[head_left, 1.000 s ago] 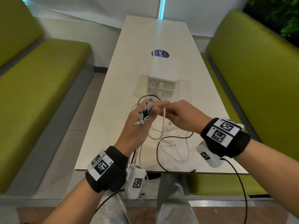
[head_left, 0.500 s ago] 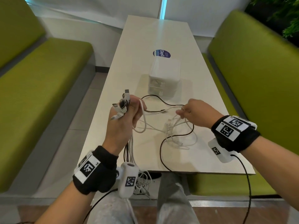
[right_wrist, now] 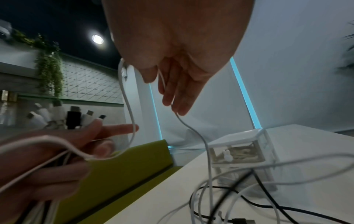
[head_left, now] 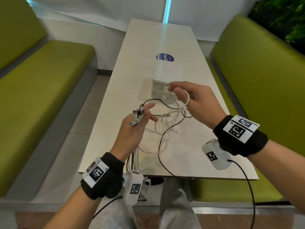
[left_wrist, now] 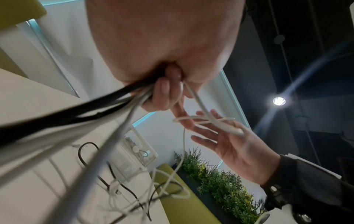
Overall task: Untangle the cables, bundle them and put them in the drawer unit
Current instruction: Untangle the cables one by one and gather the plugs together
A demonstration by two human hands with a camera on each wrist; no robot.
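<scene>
- Sitting at the white desk (head_left: 105, 146), I am facing down its length with a green bench (head_left: 41, 90) running along my left.
- I am gripping a bunch of cables (head_left: 132, 160) in my left hand (head_left: 132, 131), my lower fingers curled round them while the forefinger and thumb are sticking out straight; the plug ends (head_left: 137, 115) are fanning out above my knuckles, and the rest of the bunch is dropping past my wrist over the near edge of the desk.
- In the left wrist view the black and white strands are running tight out of my closed fingers (left_wrist: 162, 94).
- I am looking at a loose tangle of white and black cables (head_left: 166, 128) lying on the desk between my two hands, one black strand trailing toward the near edge.
- I am holding up a loop of white cable (head_left: 184, 100) with my right hand (head_left: 198, 103), above the desk; its plug end is pinched at my thumb and forefinger, and the loop is draping over my other fingers, which are fairly straight and spread.
- I am seeing that same white cable hanging from my right fingers (right_wrist: 178, 97) down into the tangle.
- The drawer unit (head_left: 170, 75), white with clear drawer fronts, is standing on the desk just beyond my right hand, with a round blue sticker (head_left: 165, 57) behind it.
- A second green bench (head_left: 257, 76) is lining my right.
</scene>
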